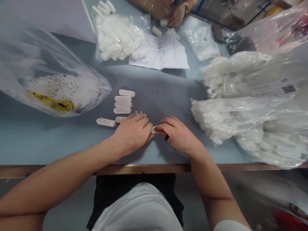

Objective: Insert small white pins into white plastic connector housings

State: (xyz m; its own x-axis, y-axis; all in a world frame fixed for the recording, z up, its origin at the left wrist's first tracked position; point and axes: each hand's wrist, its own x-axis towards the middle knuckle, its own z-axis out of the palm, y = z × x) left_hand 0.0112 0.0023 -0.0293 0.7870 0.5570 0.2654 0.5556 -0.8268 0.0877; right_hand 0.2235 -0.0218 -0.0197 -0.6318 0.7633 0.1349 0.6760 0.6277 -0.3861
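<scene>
My left hand [134,132] and my right hand [176,132] meet over the table near its front edge. Between their fingertips is a small white plastic part [154,129], mostly covered by the fingers. The left fingers are closed around its left end; the right ones pinch its right end. A small black object [166,137] shows under the right fingers; I cannot tell what it is. Beyond my left hand lie several flat white plastic pieces [122,104] in a column, with another white piece [106,122] to the left. Tiny white parts [141,114] lie just past the left knuckles.
On the left stands a clear bag [91,93] of small white parts. Bags of white pieces [216,118] fill the right side. At the back are a bag of white housings [117,38], a paper sheet [172,54] and another person's hands [175,16].
</scene>
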